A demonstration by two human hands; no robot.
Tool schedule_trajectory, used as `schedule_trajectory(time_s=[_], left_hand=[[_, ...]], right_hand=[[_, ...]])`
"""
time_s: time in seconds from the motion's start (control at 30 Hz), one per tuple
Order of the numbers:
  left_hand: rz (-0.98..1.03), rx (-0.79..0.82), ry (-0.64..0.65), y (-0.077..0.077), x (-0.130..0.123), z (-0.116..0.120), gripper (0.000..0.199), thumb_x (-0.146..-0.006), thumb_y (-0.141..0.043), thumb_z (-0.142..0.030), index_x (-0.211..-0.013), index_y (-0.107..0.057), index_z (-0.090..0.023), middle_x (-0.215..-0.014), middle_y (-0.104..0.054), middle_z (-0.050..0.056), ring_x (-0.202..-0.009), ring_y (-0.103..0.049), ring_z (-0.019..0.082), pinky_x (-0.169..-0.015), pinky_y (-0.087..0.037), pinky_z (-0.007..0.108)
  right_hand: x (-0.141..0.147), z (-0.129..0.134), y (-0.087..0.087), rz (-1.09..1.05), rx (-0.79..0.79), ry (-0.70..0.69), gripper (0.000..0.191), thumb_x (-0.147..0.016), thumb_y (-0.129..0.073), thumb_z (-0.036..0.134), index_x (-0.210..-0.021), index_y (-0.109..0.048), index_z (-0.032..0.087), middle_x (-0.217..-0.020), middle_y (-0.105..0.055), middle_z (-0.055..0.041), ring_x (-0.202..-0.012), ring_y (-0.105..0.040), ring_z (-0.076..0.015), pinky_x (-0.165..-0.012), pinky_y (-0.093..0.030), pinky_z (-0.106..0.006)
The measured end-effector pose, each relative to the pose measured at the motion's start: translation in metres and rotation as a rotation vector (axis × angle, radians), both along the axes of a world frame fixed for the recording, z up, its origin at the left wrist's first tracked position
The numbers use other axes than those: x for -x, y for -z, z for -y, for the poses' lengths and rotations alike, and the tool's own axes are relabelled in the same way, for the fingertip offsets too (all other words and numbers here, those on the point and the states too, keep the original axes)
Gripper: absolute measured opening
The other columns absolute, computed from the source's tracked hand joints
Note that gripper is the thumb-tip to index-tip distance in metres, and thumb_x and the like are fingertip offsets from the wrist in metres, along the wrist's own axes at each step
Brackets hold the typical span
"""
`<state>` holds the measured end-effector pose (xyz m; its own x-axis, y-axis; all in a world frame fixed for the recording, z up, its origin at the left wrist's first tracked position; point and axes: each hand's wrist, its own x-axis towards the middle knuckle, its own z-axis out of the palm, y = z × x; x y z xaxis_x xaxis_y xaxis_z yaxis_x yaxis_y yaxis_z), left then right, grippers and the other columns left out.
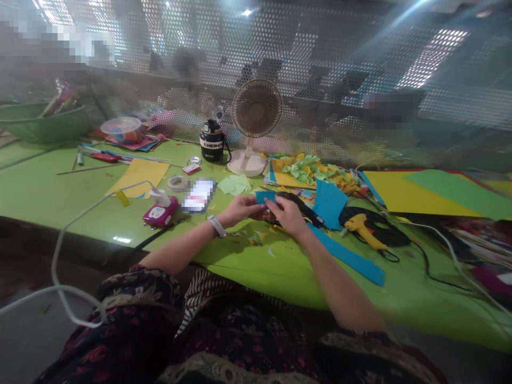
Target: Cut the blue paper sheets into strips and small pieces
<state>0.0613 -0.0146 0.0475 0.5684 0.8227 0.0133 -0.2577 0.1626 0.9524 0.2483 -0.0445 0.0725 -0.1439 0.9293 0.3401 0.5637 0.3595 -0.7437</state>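
Between my two hands, just above the table, is a small blue paper piece (264, 197). My left hand (242, 210) pinches its left side, fingers closed. My right hand (288, 215) grips its right side, with the thumb on the paper's lower edge. Right beyond my right hand lies a larger blue paper sheet (330, 205). A long blue paper strip (352, 258) stretches under my right forearm toward the table's front edge. Small paper scraps (260, 236) are scattered below my hands.
A yellow glue gun (365, 230) with a black cord lies at right. Behind my hands stand a fan (256, 111) and a dark bottle (212, 142). Leftward are a phone (199, 194), tape roll (177, 184) and purple power socket (160, 212). Green and yellow paper pieces (308, 169) are heaped behind.
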Motion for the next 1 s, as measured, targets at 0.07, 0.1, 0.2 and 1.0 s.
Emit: schedule_trajectory(time_s=[0.07, 0.1, 0.2, 1.0], left_hand=[[0.0, 0.023, -0.013, -0.002, 0.001, -0.001, 0.05, -0.065, -0.095, -0.044, -0.092, -0.073, -0.009, -0.082, -0.079, 0.009, -0.073, -0.075, 0.014, -0.08, -0.062, 0.03], [0.001, 0.034, -0.019, -0.003, 0.001, -0.002, 0.047, -0.066, -0.095, -0.042, -0.09, -0.072, -0.009, -0.08, -0.078, 0.008, -0.071, -0.075, 0.014, -0.079, -0.062, 0.029], [-0.003, 0.061, -0.038, -0.006, 0.004, -0.004, 0.043, -0.066, -0.095, -0.038, -0.086, -0.071, -0.009, -0.076, -0.077, 0.006, -0.066, -0.073, 0.012, -0.074, -0.061, 0.026], [-0.139, 0.005, 0.09, -0.009, 0.027, -0.024, 0.047, -0.061, -0.097, -0.043, -0.082, -0.071, -0.01, -0.084, -0.079, 0.012, -0.071, -0.075, 0.017, -0.067, -0.061, 0.026]], right_hand=[[-0.001, -0.001, 0.001, -0.005, 0.021, -0.048, 0.056, -0.088, -0.052, 0.074, -0.064, -0.039, 0.026, -0.059, -0.045, 0.0025, -0.06, -0.046, -0.0168, -0.057, -0.038, -0.031], [-0.001, -0.001, 0.001, -0.016, 0.037, -0.067, 0.055, -0.088, -0.051, 0.075, -0.066, -0.039, 0.026, -0.06, -0.046, 0.0026, -0.061, -0.047, -0.0168, -0.057, -0.039, -0.031], [-0.003, -0.002, -0.001, -0.057, 0.128, -0.137, 0.054, -0.086, -0.053, 0.076, -0.07, -0.043, 0.026, -0.063, -0.051, 0.0027, -0.058, -0.05, -0.0164, -0.056, -0.041, -0.031], [-0.018, -0.013, -0.001, -0.048, 0.138, -0.001, 0.05, -0.091, -0.053, 0.069, -0.07, -0.047, 0.024, -0.064, -0.058, 0.0009, -0.055, -0.054, -0.0142, -0.058, -0.044, -0.028]])
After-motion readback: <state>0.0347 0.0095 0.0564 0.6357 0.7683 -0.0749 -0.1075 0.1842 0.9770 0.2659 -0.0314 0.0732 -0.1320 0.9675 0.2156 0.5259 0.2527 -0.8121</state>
